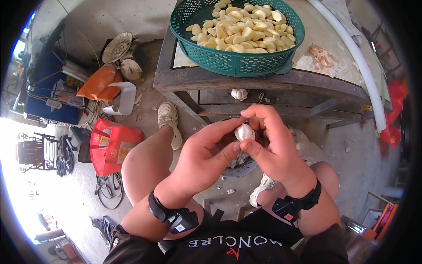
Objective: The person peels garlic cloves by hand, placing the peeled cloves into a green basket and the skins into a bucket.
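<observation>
Between my two hands is a white garlic bulb [245,132], its skin still on. My left hand [206,156] touches it from the left with thumb and fingertips. From the right, my right hand [275,148] grips it with the thumb in front and the fingers curled behind. Below the hands stands a round basin [242,171] with garlic skins, partly hidden by them. Beyond, a green perforated plastic basket [237,62] full of peeled garlic cloves sits on a metal-framed table. Another garlic bulb [239,94] lies on the ledge under the tabletop.
Garlic skins and unpeeled cloves [323,57] lie on the table [211,77] right of the basket, beside a white pipe [356,52]. On the floor at left are a red bag [112,148], an orange bag [100,84], a dirty scale [118,48] and a coiled cable [109,194].
</observation>
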Available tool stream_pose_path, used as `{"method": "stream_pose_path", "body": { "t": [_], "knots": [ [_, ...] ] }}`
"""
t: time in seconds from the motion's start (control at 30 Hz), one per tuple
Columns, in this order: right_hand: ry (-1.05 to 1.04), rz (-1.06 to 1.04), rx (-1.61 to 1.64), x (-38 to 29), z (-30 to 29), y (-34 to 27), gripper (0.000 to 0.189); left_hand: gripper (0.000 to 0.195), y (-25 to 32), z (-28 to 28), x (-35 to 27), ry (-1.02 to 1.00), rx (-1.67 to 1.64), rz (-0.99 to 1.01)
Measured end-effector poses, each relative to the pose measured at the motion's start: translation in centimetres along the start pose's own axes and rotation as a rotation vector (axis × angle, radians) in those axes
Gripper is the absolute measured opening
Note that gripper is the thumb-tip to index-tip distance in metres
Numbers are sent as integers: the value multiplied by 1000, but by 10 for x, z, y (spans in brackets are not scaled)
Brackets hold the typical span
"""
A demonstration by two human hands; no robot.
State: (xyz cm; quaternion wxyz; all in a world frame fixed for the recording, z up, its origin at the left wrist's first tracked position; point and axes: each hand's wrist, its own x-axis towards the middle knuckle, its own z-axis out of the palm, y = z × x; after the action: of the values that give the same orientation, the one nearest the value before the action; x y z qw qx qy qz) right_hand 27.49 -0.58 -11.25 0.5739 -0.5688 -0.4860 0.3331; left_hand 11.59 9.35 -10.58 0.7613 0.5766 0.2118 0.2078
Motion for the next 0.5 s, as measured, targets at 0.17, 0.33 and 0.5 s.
{"method": "stream_pose_path", "body": {
  "t": [0.17,0.33,0.5],
  "knots": [
    [-7,-120,-52,-1,-3,3,30,42,-4,-3,-2,-51,193,124],
    [-41,-101,121,-5,-2,6,26,46,-1,-13,-3,-126,192,130],
    [-14,-168,111,-6,-3,14,15,53,2,-17,-2,-194,86,69]
  ]
}}
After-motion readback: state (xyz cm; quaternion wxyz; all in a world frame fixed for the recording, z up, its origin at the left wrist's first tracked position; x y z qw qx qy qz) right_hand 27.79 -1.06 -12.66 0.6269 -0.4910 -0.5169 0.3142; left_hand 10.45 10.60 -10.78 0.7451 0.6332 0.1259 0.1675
